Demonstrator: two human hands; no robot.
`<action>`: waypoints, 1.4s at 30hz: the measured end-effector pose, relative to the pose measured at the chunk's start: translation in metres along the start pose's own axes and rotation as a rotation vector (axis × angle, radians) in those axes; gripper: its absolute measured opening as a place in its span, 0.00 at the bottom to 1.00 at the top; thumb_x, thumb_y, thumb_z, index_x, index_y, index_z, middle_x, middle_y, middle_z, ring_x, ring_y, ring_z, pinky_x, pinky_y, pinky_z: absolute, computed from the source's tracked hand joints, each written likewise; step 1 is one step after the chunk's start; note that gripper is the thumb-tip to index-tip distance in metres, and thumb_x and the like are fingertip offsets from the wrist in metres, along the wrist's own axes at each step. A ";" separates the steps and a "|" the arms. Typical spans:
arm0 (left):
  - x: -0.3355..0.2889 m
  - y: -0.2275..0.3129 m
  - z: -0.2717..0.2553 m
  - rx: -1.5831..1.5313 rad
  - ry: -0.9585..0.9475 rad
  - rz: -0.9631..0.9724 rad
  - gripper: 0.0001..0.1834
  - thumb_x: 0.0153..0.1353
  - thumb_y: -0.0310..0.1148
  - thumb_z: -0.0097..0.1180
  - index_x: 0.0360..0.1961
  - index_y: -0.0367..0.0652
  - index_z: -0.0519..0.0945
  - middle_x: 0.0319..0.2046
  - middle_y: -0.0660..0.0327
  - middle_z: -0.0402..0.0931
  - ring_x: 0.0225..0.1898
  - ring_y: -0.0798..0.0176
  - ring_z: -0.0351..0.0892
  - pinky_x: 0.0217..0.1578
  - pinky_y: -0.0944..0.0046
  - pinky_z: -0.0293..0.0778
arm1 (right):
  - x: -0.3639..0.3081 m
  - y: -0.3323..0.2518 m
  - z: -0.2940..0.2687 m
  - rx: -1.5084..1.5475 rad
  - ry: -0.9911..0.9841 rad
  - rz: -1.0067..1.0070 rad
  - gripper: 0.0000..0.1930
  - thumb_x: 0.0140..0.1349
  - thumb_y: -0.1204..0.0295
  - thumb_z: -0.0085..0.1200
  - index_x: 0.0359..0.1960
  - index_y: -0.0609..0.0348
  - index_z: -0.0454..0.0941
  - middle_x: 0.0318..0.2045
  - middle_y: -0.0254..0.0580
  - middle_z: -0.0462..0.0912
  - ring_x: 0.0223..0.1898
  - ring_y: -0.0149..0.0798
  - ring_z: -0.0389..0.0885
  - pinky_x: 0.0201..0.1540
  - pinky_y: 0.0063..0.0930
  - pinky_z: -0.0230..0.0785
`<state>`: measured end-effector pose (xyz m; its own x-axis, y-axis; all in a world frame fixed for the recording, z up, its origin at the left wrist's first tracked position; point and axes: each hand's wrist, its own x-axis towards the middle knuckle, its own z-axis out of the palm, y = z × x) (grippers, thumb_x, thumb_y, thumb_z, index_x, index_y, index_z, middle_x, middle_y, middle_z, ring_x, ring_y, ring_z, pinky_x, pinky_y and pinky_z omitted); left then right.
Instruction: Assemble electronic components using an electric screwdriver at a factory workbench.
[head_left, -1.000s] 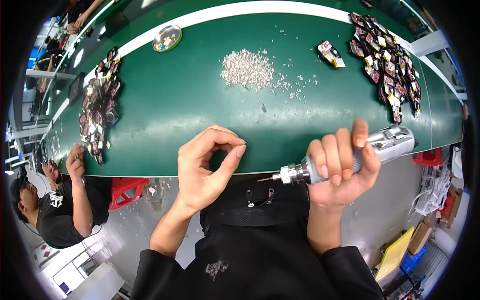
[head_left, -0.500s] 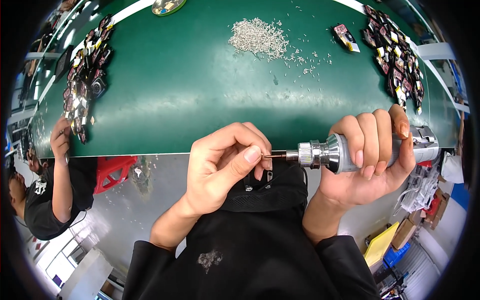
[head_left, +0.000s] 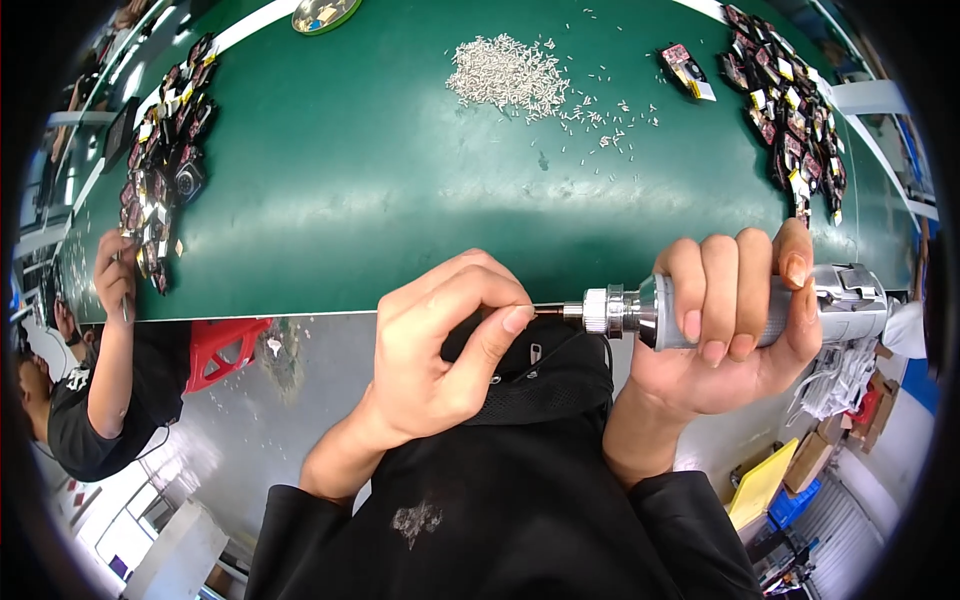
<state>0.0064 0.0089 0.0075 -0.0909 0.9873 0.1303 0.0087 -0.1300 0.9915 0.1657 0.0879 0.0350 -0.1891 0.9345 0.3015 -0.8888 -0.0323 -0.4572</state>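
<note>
Silver driver (head_left: 650, 312), held level in your right hand (head_left: 720, 300), points left at the near edge of the green table (head_left: 350, 220). Your right fingers are curled firmly around its barrel. Your left hand (head_left: 430, 350) has thumb and forefinger pinched together, no gap showing, right at the tip of the bit (head_left: 550, 310); the tip meets them, but whatever sits between the pads is hidden, so a screw there cannot be confirmed.

Progress, as judged: you appear to be at the small step of matching tip and fingertips, with nothing set under the driver. That step cannot be signed off as complete.

Outstanding: a large heap of loose screws (head_left: 505, 75) lies on the far middle of the table, with strays scattered to its right. One unit (head_left: 685, 70) lies by itself between them and the right-hand pile (head_left: 790, 110). Another pile (head_left: 165, 190) stands along the left side, near a co-worker's hand (head_left: 115, 275). Both piles are untouched by you. Which units are finished cannot be told; their fastenings are too small to make out. At the far edge, a round dish (head_left: 322, 12) holds small pale pieces, partly cut off from view.
</note>
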 end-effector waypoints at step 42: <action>0.004 0.012 -0.049 1.147 -0.239 0.293 0.28 0.40 0.14 0.58 0.49 0.32 0.73 0.48 0.51 0.71 0.48 0.46 0.73 0.44 0.54 0.73 | -0.034 0.007 -0.019 0.052 0.258 0.203 0.05 0.62 0.69 0.38 0.32 0.55 0.64 0.10 0.29 0.60 0.10 0.26 0.58 0.19 0.24 0.60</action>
<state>-0.0430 0.0066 0.0193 0.2483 0.9415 0.2279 0.8881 -0.3152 0.3345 0.1733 0.0626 0.0059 -0.2582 0.9659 -0.0166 -0.8651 -0.2389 -0.4411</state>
